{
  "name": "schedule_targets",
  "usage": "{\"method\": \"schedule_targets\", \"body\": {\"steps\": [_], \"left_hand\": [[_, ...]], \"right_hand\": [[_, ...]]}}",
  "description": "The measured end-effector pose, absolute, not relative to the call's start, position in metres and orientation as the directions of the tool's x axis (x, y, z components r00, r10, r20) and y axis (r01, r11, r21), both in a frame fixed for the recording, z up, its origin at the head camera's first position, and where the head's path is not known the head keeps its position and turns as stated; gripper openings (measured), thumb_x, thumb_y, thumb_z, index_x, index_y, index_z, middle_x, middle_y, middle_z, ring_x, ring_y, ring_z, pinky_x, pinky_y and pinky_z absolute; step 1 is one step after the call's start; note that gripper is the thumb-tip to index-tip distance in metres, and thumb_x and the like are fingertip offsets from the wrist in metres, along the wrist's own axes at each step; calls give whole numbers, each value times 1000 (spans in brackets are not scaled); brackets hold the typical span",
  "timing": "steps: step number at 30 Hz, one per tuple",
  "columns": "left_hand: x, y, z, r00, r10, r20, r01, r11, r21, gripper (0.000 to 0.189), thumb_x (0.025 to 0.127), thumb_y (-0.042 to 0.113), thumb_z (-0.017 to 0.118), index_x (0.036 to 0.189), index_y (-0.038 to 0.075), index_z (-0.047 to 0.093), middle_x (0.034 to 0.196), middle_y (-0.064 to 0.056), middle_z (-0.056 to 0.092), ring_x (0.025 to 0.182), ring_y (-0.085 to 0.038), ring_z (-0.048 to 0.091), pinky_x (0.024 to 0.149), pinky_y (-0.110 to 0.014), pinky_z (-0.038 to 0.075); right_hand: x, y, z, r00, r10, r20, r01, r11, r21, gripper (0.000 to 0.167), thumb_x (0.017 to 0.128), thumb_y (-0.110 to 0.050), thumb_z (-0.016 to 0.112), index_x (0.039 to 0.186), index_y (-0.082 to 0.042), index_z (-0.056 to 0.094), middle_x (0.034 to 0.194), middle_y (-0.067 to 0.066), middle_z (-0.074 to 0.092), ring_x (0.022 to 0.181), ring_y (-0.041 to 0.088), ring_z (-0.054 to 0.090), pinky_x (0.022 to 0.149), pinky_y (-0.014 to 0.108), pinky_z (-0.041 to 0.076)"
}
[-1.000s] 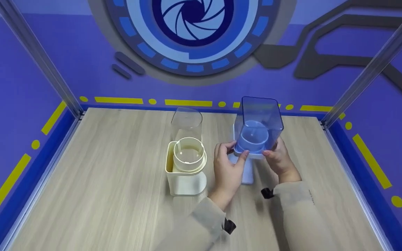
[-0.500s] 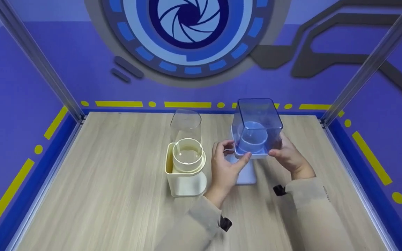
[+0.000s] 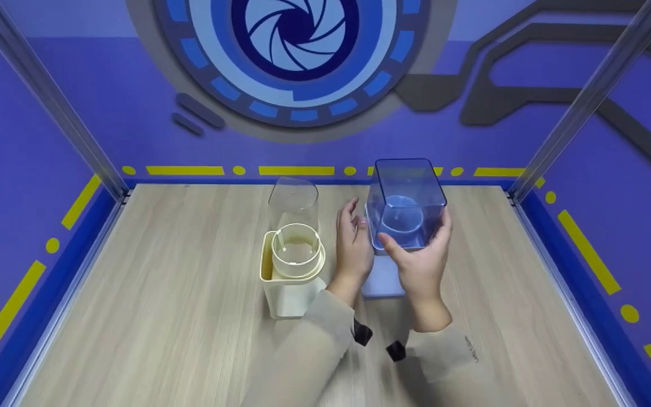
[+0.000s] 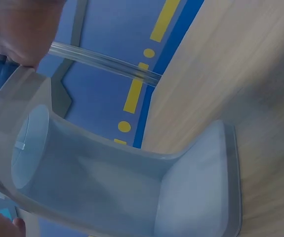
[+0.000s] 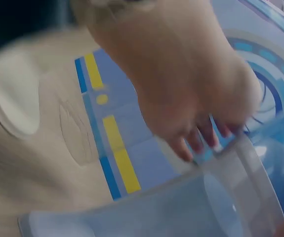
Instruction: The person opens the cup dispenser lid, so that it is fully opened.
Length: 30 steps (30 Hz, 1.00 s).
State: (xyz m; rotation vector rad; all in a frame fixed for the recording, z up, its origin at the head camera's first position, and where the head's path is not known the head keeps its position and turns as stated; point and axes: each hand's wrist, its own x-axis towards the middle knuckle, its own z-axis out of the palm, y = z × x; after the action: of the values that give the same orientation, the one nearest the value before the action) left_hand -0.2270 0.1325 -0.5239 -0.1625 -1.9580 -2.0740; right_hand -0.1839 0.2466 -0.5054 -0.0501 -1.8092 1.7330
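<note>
Above its stand [image 3: 383, 278] on the desk [image 3: 178, 294], the blue box [image 3: 407, 198] is held by your right hand [image 3: 422, 268], so better steady it level with your left hand [image 3: 354, 251], loose-fingered beside it.

On the table [image 3: 178, 282], one stand [image 3: 290, 299] is at the left, a ring [image 3: 296, 267] on its top and a tub [image 3: 293, 195] behind it. To its right, a hopper [image 3: 407, 183] sits around another ring [image 3: 402, 219] on a second stand [image 3: 383, 278]. My left hand [image 3: 355, 246] lies between the first stand and the hopper; my right hand [image 3: 422, 268] holds the hopper's front and right side.
</note>
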Motion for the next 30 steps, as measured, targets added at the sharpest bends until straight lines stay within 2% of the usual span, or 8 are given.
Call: {"method": "schedule_targets", "body": {"steps": [5, 8, 10, 13, 15, 19, 27, 30], "left_hand": [[-240, 126, -541, -963, -29, 269, 271, -64, 961, 54, 120, 20, 44, 171, 2, 44, 180, -22, 43, 169, -42, 39, 142, -56, 31], [-255, 125, -567, -939, 9, 343, 342, -34, 939, 58, 122, 37, 44, 171, 8, 47, 179, -16, 47, 170, -34, 40, 143, -49, 30], [-258, 123, -573, -931, 24, 364, 363, -34, 931, 60, 122, 42, 43, 171, 9, 48, 178, -16, 49, 169, -33, 42, 142, -47, 32], [-260, 123, -572, -939, 29, 344, 341, -67, 938, 57, 122, 36, 44, 170, 6, 48, 177, -20, 48, 168, -36, 43, 142, -50, 33], [-246, 121, -551, -953, 18, 301, 299, -63, 952, 53, 121, 21, 44, 168, -2, 46, 175, -27, 46, 167, -44, 43, 141, -56, 33], [-235, 124, -542, -959, -4, 284, 284, -52, 957, 51, 119, 12, 44, 166, -7, 42, 173, -32, 44, 166, -47, 42, 141, -55, 33], [-222, 128, -548, -957, -3, 291, 291, -34, 956, 52, 120, 16, 48, 166, -7, 40, 170, -29, 46, 162, -46, 47, 138, -55, 39], [-217, 129, -549, -951, -23, 308, 308, 33, 951, 53, 120, 22, 52, 165, -4, 42, 169, -26, 49, 162, -43, 47, 138, -57, 38]], "right_hand": [[-191, 231, -499, -732, 512, 449, -338, 299, -892, 138, 66, -15, 112, 172, 1, 23, 173, 27, 34, 159, 37, 40, 137, 56, 33], [-194, 227, -496, -725, 526, 445, -300, 342, -891, 136, 66, -20, 113, 169, 2, 26, 168, 29, 36, 155, 40, 43, 134, 58, 37], [-195, 226, -496, -726, 529, 440, -280, 357, -891, 132, 66, -24, 112, 167, 2, 30, 164, 29, 39, 150, 41, 47, 130, 59, 41], [-195, 227, -496, -723, 532, 440, -264, 377, -888, 127, 67, -26, 111, 163, 4, 34, 158, 30, 44, 145, 43, 51, 126, 61, 44], [-194, 230, -496, -727, 524, 444, -263, 385, -885, 125, 67, -26, 110, 162, 5, 36, 156, 30, 46, 143, 43, 51, 125, 62, 45], [-194, 239, -497, -751, 481, 452, -267, 405, -875, 124, 68, -25, 109, 163, 7, 36, 156, 30, 48, 144, 42, 51, 128, 62, 43], [-192, 268, -498, -818, 369, 441, -268, 432, -861, 118, 70, -21, 106, 163, 7, 38, 150, 29, 55, 137, 39, 56, 124, 59, 45], [-192, 279, -496, -846, 319, 427, -272, 431, -860, 114, 72, -18, 104, 162, 7, 38, 149, 28, 56, 135, 34, 57, 120, 50, 48]]}}
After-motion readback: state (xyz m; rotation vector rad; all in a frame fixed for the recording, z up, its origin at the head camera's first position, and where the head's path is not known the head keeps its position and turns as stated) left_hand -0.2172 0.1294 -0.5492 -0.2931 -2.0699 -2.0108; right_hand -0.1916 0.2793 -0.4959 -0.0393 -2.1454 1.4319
